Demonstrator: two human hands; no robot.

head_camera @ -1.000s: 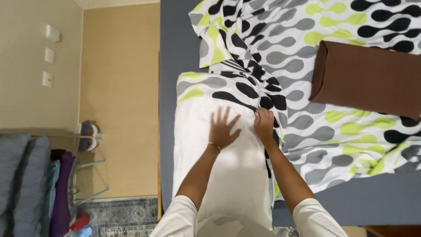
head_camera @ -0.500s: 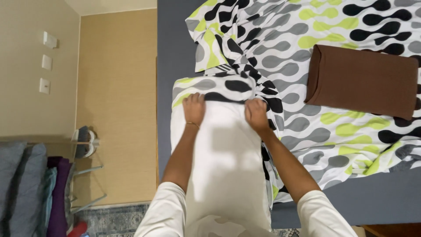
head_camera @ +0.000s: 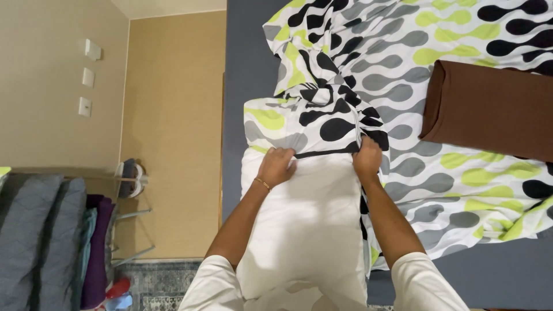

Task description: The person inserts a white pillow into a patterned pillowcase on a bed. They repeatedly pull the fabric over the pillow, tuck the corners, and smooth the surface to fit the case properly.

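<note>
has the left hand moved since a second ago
Yes. The left hand has gone from the white pillow's middle up to the patterned pillowcase edge.

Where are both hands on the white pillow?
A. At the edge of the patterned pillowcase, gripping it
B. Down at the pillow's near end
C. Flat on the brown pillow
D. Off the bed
A: the left hand and right hand grip the patterned pillowcase edge over the white pillow.

A bed with a dark grey-blue sheet (head_camera: 247,86) carries everything. On it lie a rumpled white cover patterned in black, grey and lime blobs (head_camera: 461,173), a brown rectangular pillow (head_camera: 489,109) on that cover, and a white pillow (head_camera: 305,230).
</note>
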